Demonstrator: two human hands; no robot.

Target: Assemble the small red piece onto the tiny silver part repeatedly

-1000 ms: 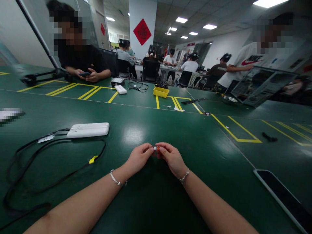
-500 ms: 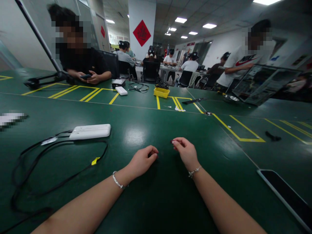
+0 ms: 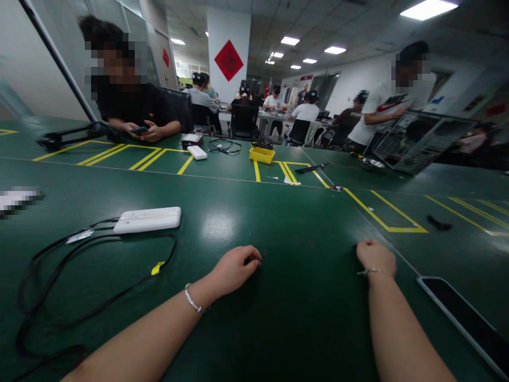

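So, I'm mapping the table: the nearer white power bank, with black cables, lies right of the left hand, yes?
Not quite: in the head view, the white power bank lies to the left of the left hand; the rest holds.

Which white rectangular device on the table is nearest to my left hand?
The foreground white device, beyond and left of your left hand, with black cables at its left end; another white device lies far back.

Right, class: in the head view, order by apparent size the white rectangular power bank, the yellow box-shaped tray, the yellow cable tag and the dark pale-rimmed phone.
1. Dark phone, cut by the picture's edge
2. White power bank
3. Yellow tray, farther away
4. Yellow cable tag
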